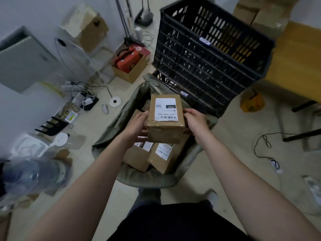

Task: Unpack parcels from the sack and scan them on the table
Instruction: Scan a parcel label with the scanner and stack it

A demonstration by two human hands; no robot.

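A small brown cardboard parcel [165, 119] with a white shipping label marked 032 is held above the open grey-green sack [111, 126] on the floor. My left hand [137, 126] grips its left side, fingers curled underneath. My right hand [195, 120] grips its right side. Inside the sack lie more brown labelled parcels [161, 157], partly hidden behind the held parcel and my arms.
A tall black slotted crate [208, 54] stands just behind the sack. A wooden table [295, 58] is at the right. Cables, an open box holding a red item [129, 63] and clutter cover the floor on the left. A black cable [262, 146] lies at the right.
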